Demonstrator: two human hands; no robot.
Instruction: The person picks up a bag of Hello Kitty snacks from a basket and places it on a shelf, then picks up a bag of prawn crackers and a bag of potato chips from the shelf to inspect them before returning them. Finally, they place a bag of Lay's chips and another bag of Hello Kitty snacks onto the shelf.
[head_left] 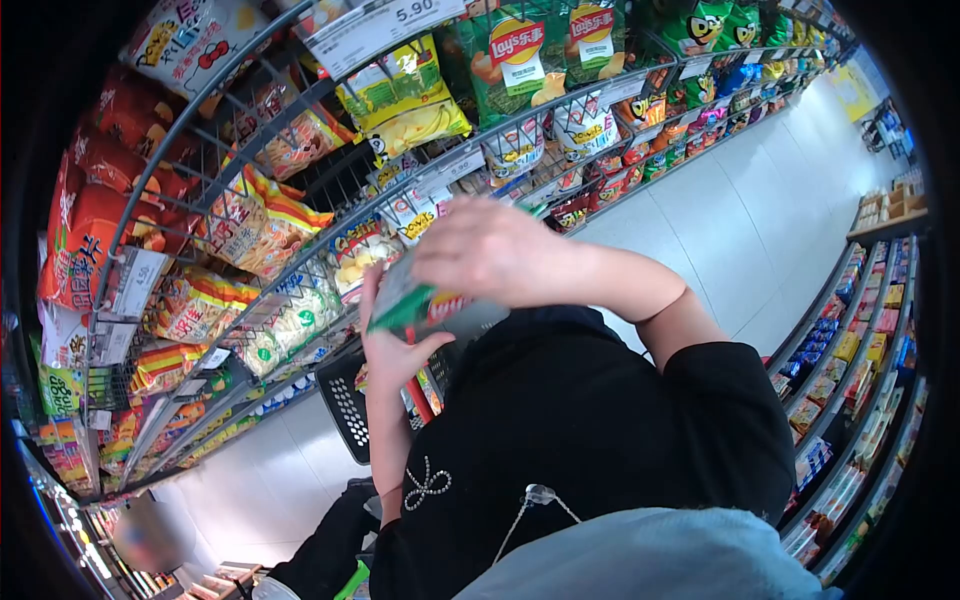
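The left hand (392,352) has its fingers clamped on a green bag (404,308), near the snack shelf (450,172). The right hand (488,250) blurs over it; I can't tell its grip. Handling it seems the step; any turn needs soft fingers.

Close wide-angle head view, forward and down

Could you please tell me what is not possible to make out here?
In the head view:
Full lettering on the shiny green and grey packet: blurred, partly covered by the bare right hand.
That hand's fingers: blurred.
Contents of the black perforated plastic basket: mostly hidden by the bare left forearm and black shirt.
Distant white price labels on shelf edges: too small.
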